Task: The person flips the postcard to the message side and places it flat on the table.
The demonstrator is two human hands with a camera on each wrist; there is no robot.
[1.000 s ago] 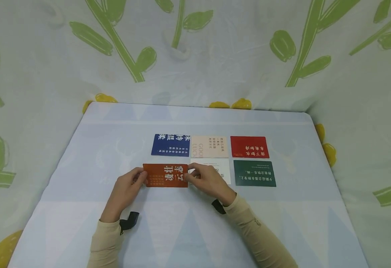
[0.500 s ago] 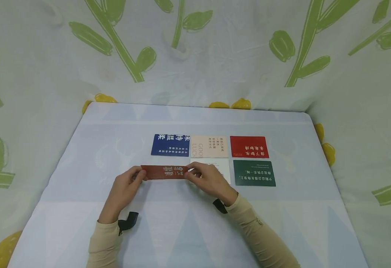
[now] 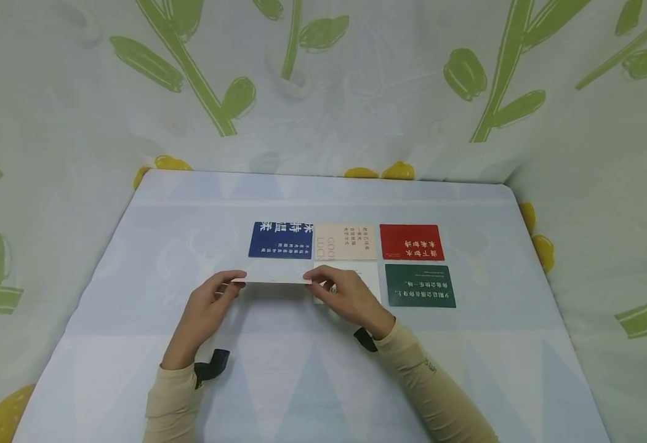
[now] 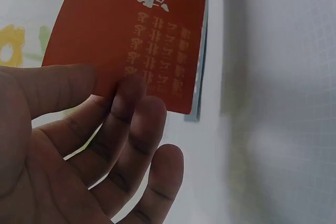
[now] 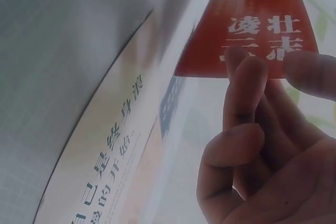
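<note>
An orange-red card with white lettering (image 4: 126, 35) is held up off the table between both hands. From the head view only its white back and thin near edge (image 3: 273, 282) show, as its printed face is turned away. At its left end, my left hand (image 3: 201, 314) pinches it between thumb and fingers. My right hand (image 3: 353, 301) pinches the opposite end, also with thumb and fingers. Under the right hand lies a white card (image 3: 370, 280), partly hidden; its dark lettering shows in the right wrist view. A blue card (image 3: 281, 241) lies just beyond the held one.
To the right of the blue card lie a cream card (image 3: 337, 243) and a red card (image 3: 412, 242) in one row. A green card (image 3: 420, 286) sits below the red one, beside the white card. Patterned cloth (image 3: 329, 111) hangs behind the pale table (image 3: 301, 394).
The orange-red card has been tipped over in the hands: its lettered face narrowed in the head view, and now its white back shows. The hands stay in nearly the same place.
</note>
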